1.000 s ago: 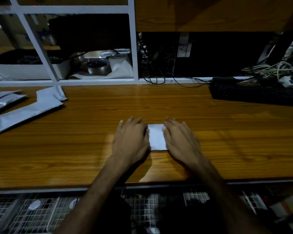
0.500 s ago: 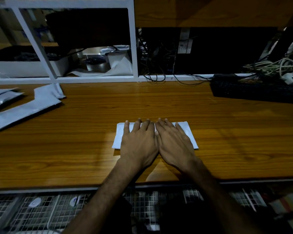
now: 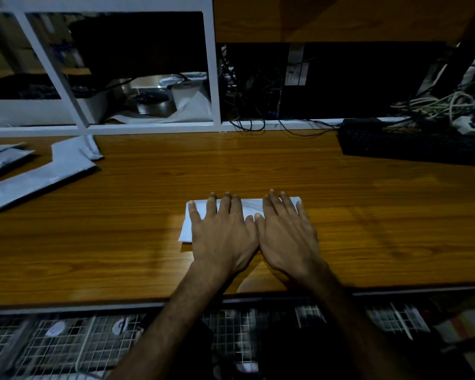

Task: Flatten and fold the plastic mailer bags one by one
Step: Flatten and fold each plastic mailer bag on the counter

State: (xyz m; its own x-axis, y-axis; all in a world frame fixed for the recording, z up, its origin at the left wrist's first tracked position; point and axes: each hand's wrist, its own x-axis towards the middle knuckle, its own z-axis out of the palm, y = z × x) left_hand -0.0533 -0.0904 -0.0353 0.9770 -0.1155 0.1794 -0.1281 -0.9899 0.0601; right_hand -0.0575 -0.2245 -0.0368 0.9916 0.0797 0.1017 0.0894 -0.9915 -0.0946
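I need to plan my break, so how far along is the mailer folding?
In hand: left hand and right hand press flat on a folded white mailer. Left: several grey mailers lie unfolded at the table's left. No finished stack is visible.

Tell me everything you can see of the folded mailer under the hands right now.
The folded mailer is a pale, smooth plastic rectangle lying flat on the wooden table, near its front edge. The left hand and right hand press on it side by side with straight fingers, covering most of it; its left end and far edge show.
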